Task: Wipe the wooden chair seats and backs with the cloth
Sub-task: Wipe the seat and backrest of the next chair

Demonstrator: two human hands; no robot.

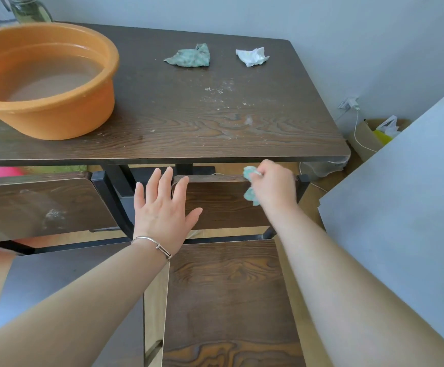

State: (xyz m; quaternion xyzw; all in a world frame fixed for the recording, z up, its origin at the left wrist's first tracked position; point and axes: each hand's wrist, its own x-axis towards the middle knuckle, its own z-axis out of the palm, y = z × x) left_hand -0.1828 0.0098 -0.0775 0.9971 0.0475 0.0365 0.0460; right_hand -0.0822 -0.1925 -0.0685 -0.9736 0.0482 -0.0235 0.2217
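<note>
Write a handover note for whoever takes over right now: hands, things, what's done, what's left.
The left hand is open, spread over the left end of the near chair back. The right hand grips the green cloth against that back's top right edge.
A spare cloth, white tissue and orange basin of water sit on the table.
Done: cannot tell how much is wiped.
Left: this back, its seat, then the left chair, whose back shows a pale smudge.
</note>
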